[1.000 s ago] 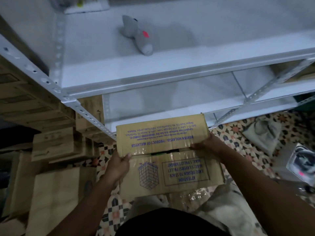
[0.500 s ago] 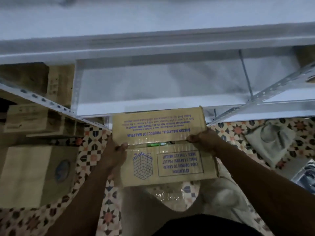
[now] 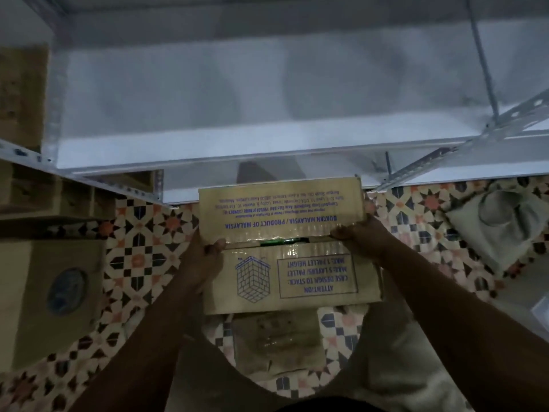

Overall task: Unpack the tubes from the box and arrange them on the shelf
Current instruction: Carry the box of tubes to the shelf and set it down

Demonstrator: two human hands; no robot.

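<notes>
White metal shelf (image 3: 297,99) boards fill the upper half of the view, blurred, with slotted angle posts at the left and right. Below them runs a floor of patterned tiles (image 3: 139,263) in cream, black and orange. A large brown carton (image 3: 56,292) stands at the left, and a pale cloth bundle (image 3: 499,224) lies at the right. The printed cardboard box (image 3: 282,278) sits between the person's arms, just in front of the lowest shelf board, its far flap (image 3: 282,209) lifted slightly. The left hand (image 3: 205,260) grasps the box's left side, thumb on the flap's edge; the right hand (image 3: 359,236) pinches the flap's right corner. In the narrow gap between the flaps something green (image 3: 276,241) shows, too small to identify.
</notes>
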